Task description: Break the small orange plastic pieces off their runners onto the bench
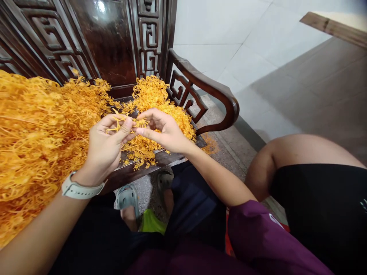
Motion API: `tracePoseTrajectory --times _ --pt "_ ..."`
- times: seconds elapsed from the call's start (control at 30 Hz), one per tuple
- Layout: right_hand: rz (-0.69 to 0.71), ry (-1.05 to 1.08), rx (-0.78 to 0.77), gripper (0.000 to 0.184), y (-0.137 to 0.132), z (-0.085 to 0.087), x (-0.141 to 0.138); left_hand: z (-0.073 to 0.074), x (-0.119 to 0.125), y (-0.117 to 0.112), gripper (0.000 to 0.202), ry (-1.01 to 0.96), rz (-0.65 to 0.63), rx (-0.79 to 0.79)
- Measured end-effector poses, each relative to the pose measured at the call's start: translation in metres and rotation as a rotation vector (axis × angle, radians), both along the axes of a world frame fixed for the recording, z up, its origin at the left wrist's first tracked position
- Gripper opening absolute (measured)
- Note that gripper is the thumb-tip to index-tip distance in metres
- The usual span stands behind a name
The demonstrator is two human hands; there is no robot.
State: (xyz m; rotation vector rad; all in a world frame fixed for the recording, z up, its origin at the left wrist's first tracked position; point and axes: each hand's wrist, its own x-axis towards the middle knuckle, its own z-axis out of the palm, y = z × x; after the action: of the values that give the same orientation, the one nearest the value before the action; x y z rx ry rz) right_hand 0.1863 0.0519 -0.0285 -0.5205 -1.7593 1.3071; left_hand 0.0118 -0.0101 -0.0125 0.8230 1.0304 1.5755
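My left hand (104, 143) pinches a yellow branched plastic piece (117, 123) between thumb and fingers, and its thin prongs stick out past the fingertips. Close against it, my right hand (166, 130) has its thumb and fingers closed around the piece's right end; the exact contact is partly hidden. Both hands are above a dark wooden bench seat. Loose yellow pieces (140, 154) lie just below them at the seat's front edge. A pile of similar yellow pieces (155, 91) rises behind my right hand.
A much larger yellow heap (43, 145) fills the left side. The carved bench's curved armrest (212, 88) stands at right. Orange-yellow bits (210, 144) lie on the floor beyond it. Another person's bare knee (263, 168) is close on the right. A wooden board (332, 28) shows at upper right.
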Motion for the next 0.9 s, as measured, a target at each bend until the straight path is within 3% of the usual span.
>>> tracePoseTrajectory --times 0.13,0.27,0.43,0.6,0.83,0.9 --pt "0.026 0.063 0.007 0.027 0.002 -0.003 -0.003 -0.002 -0.005 0.004 0.029 -0.012 -0.019 -0.009" --pt "0.244 0.186 -0.260 0.039 0.004 -0.006 -0.007 0.003 -0.002 0.002 0.024 -0.116 -0.101 -0.060" --pt "0.494 0.281 -0.585 0.039 0.002 -0.003 -0.008 0.017 0.000 -0.005 0.019 -0.203 -0.227 -0.196" --pt "0.668 0.308 -0.549 0.041 0.011 -0.004 -0.007 0.024 -0.001 -0.013 0.026 -0.196 -0.217 -0.288" --pt "1.009 0.350 -0.444 0.036 0.015 -0.011 -0.002 0.028 0.002 -0.035 0.035 -0.199 -0.626 -0.244" --pt "1.077 0.393 -0.452 0.043 0.009 -0.015 -0.002 0.027 0.004 -0.036 0.039 -0.256 -0.711 -0.196"
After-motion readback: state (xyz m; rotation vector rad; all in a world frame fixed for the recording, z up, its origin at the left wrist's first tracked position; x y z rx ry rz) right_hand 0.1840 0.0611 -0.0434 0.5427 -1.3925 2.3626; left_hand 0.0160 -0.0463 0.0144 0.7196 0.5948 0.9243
